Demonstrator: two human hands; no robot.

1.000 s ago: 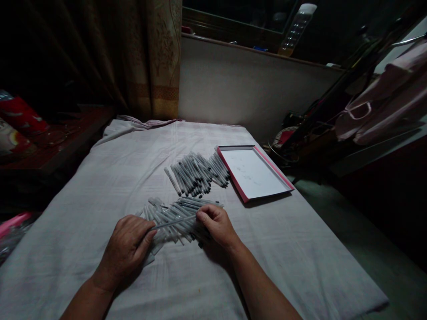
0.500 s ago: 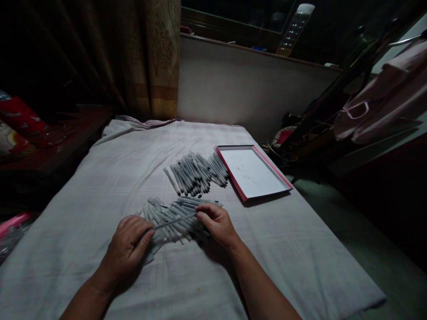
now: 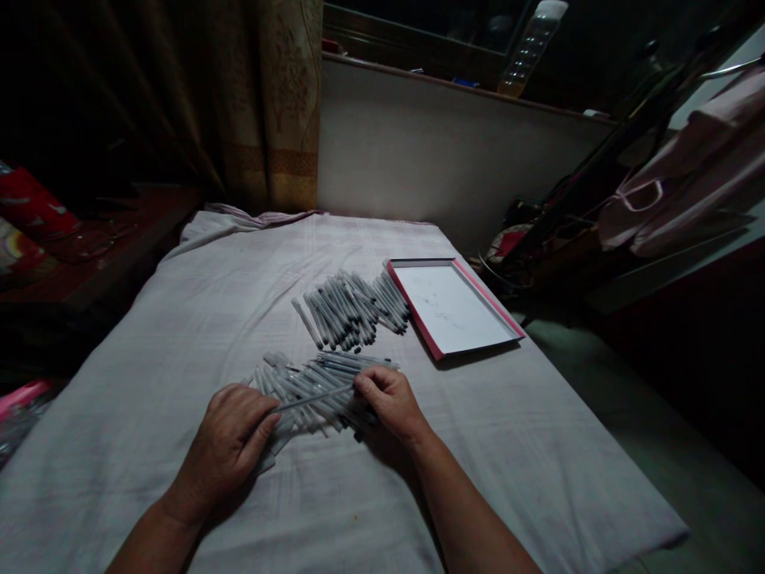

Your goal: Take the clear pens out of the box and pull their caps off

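Observation:
Between my two hands stretches one thin grey pen (image 3: 316, 396), roughly level. My left hand (image 3: 230, 434) pinches its left end between thumb and fingers. The other end is in the pinch of my right hand (image 3: 391, 399). Directly beneath lies a loose heap of translucent grey pens (image 3: 299, 383), partly hidden by both hands. Farther back is a second pile of pens with dark tips (image 3: 343, 311), lying mostly side by side. A shallow red-edged box lid (image 3: 427, 331) with a white inside touches that pile on its right.
A pale checked cloth (image 3: 179, 335) covers the bed-like surface, whose right edge drops to the floor. At left stands a dark red table (image 3: 101, 263) with a red package (image 3: 36, 203). A bottle (image 3: 531, 48) stands on the windowsill, and pink clothing (image 3: 687, 167) hangs at right.
My right hand has shifted very slightly to the right, its fingers closing more around the pen's end. The piles and the box lid stay where they were.

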